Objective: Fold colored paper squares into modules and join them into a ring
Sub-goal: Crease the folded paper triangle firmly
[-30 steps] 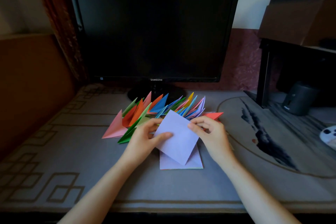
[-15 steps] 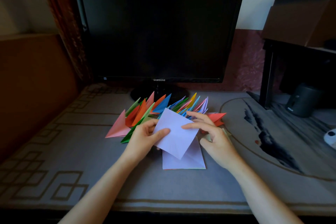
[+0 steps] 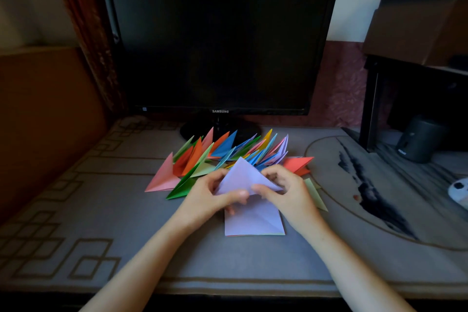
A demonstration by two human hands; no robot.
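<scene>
A sheet of lilac paper [image 3: 243, 177] is held just above the table, in the middle of the view. It shows as a triangle whose point faces away from the person. Whether it is fully creased cannot be told, as the hands are slightly blurred. The left hand [image 3: 206, 197] pinches the paper's lower left edge, thumb on top and fingers curled beneath. The right hand [image 3: 287, 192] pinches the lower right corner the same way, its thumb lying across the near edge. Directly beneath the hands, a small stack of flat paper squares [image 3: 253, 223] rests on the table with a lilac sheet on top and thin coloured edges showing at the bottom. Just beyond the held paper, a curved row of folded modules [image 3: 225, 147] stands with sharp tips pointing up and away, in orange, blue, green, yellow, pink and lilac. A pink module [image 3: 162, 177] and a dark green module [image 3: 181, 186] lie at the row's left end, a red module [image 3: 296, 162] at its right end, and a pale green module [image 3: 315, 195] beside the right hand. All of this sits on a grey table cover [image 3: 101, 210] printed with brown line patterns. Behind the row stands a dark monitor [image 3: 217, 45]. A patterned curtain [image 3: 83, 33] hangs to its left. At the right are a cardboard box [image 3: 425, 20] on a dark stand and a small dark cylinder [image 3: 415, 142].
</scene>
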